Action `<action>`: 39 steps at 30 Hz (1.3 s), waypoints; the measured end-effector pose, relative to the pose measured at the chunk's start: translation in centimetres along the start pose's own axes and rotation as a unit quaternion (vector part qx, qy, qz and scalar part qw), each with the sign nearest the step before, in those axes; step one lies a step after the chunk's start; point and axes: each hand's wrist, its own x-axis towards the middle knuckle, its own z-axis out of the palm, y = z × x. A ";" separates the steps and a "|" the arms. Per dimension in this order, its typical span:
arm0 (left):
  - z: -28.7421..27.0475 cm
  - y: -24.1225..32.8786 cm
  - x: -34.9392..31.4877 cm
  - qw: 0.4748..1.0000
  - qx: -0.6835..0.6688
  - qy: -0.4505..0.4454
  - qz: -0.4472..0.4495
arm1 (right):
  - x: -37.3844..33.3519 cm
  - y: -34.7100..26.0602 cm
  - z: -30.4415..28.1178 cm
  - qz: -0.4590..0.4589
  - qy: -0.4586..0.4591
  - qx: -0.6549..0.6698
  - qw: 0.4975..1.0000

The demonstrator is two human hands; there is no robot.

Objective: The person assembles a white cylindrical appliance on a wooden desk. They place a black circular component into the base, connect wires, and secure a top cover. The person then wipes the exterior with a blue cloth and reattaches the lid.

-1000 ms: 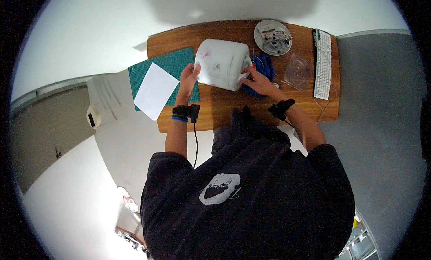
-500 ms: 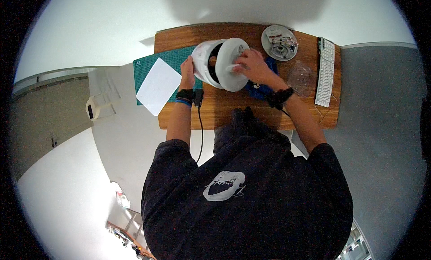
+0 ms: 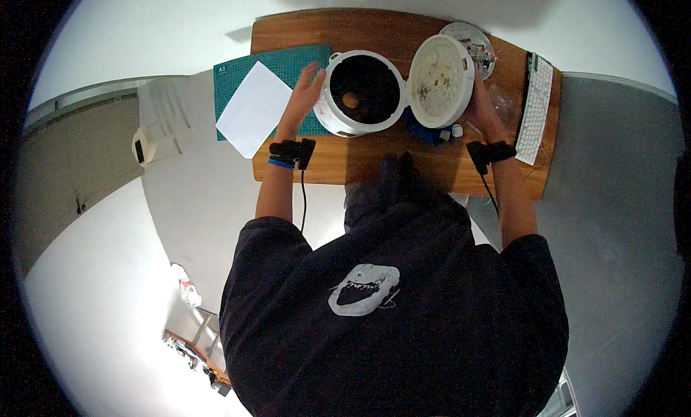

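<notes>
A white round pot-like appliance point(image 3: 333, 118), resembling a rice cooker, stands on the wooden table with its hinged lid swung out to the right. Its inside is dark, and a small brown round spot point(image 3: 350, 100) shows low in it. The lid point(image 3: 437, 82) is tilted, its pale, stained inner face turned toward me. My left hand point(image 3: 306, 93) is open at the appliance's left side, fingers spread by the rim. Behind the lid's right edge, my right hand point(image 3: 484, 109) holds it from the outer side; most of its fingers are hidden.
White paper point(image 3: 253, 109) lies on a green cutting mat point(image 3: 313, 60) at left. Behind the lid is a plate point(image 3: 484, 39) of small parts. A white keyboard point(image 3: 534, 111) borders the right edge. A blue thing point(image 3: 425, 131) lies partly under the lid. Cables hang from both wrist straps.
The lid has swung open to the right, exposing the dark inside. My right hand has moved right with it, and my left fingers have spread at the appliance's side.
</notes>
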 end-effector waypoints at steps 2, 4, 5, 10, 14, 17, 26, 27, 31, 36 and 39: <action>-0.5 -2.6 1.2 0.996 -0.043 -0.080 -0.005 | 0.3 0.5 -1.3 -0.053 -0.015 -0.049 0.997; -0.6 -6.1 2.8 0.991 -0.010 -0.132 0.007 | 0.7 0.3 -2.8 -0.041 -0.016 -0.045 0.998; -0.8 -7.7 3.4 0.989 0.046 -0.142 0.020 | 0.6 0.2 -2.6 -0.050 -0.024 -0.077 0.996; -0.5 -11.4 4.1 0.989 0.070 -0.111 0.073 | 0.0 -0.9 -1.9 -0.051 -0.060 -0.182 0.980; 2.1 -1.3 0.1 0.897 0.366 0.092 0.231 | 0.0 -0.4 -3.0 -0.155 -0.047 -0.324 0.932; 4.8 1.8 -1.7 0.902 0.350 0.009 0.253 | 0.9 0.0 -3.0 -0.052 -0.027 -0.149 0.987; 11.4 1.8 2.1 0.735 0.524 -0.428 -0.039 | 2.5 0.6 -5.8 -0.141 -0.074 -0.329 0.931; 11.6 0.8 2.8 0.727 0.535 -0.430 -0.034 | 1.8 0.6 -4.7 -0.140 -0.085 -0.310 0.937; 11.8 2.6 3.3 0.706 0.537 -0.460 -0.040 | -0.4 -0.1 -2.3 -0.126 -0.083 -0.287 0.946; 12.1 1.9 3.7 0.730 0.478 -0.471 -0.129 | 0.2 1.0 -2.6 -0.150 -0.055 -0.239 0.958; 12.1 0.6 3.2 0.765 0.449 -0.449 -0.108 | 0.8 1.2 -3.0 -0.168 -0.090 -0.261 0.946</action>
